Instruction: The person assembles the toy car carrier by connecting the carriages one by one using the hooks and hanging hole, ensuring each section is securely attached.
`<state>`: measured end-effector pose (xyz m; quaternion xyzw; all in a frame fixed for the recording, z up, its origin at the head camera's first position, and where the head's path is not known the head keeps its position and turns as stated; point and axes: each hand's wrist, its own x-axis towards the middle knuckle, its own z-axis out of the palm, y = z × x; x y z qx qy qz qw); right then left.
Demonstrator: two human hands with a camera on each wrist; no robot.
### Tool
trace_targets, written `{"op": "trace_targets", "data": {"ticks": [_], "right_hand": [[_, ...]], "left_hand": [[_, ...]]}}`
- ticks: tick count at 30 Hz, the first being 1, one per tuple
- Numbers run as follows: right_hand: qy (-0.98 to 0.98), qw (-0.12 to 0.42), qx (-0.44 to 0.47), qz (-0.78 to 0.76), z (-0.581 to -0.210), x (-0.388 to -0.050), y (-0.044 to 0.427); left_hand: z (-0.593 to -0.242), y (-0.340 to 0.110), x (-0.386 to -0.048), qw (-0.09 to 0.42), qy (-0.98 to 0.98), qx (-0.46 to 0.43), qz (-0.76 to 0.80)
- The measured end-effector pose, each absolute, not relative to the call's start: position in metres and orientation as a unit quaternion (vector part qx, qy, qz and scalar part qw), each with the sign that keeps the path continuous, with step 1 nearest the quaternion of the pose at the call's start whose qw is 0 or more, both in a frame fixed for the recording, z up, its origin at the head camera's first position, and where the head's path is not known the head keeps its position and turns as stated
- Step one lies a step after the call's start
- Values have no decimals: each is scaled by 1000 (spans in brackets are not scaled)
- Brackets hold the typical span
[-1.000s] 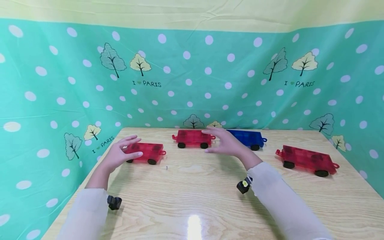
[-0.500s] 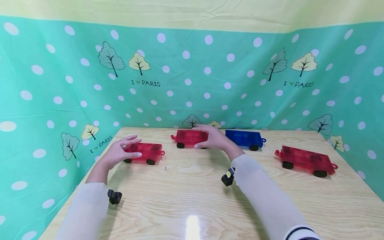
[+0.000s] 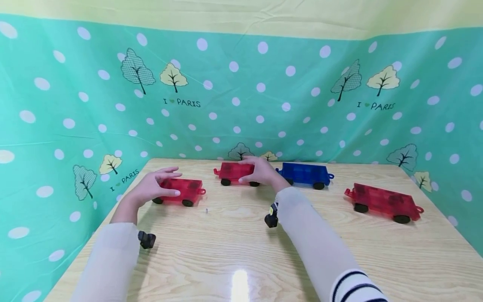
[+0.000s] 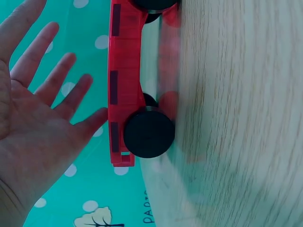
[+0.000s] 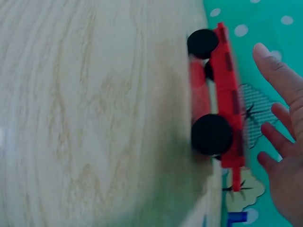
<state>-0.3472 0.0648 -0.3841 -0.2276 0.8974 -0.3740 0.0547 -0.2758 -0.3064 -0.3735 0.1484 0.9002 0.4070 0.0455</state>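
Note:
My left hand [image 3: 151,187] is spread at the left end of a translucent red toy train car [image 3: 186,189] with black wheels. In the left wrist view, the fingers of that hand [image 4: 42,127] are apart, and the little finger overlaps the car's edge [image 4: 125,71]; contact cannot be told. At the back middle, my right hand [image 3: 260,171] hovers over the right end of a second red car [image 3: 229,171], hiding part of it. The right wrist view shows a gap between that hand [image 5: 289,175] and the car [image 5: 230,101]. Both hands hold nothing.
A blue train car [image 3: 305,174] stands right of the middle red one, hooks at its ends. Another red car [image 3: 383,200] sits slantwise at the right. A tiny speck [image 3: 206,211] lies on the wooden table [image 3: 211,251]. A green dotted curtain [image 3: 260,100] hangs behind.
My right hand has moved left, from beside the blue car to above the right end of the middle red car. My left hand stays almost in place. The cars stand as before.

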Motion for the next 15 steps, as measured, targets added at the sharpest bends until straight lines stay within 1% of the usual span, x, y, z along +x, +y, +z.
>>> {"op": "trace_targets", "data": {"ticks": [3,10,15], "right_hand": [[899,56,-221,-373,-388,-350,63],[899,82,-231,-364,-397,-353,59],[913,73,-223,-334,-400,-355,59]], "left_hand": [[-374,-307,-277,51,900,146,408],[-379,-311,-278,62,898,138,413],[-379,-311,-281,70,910,128,388]]}}
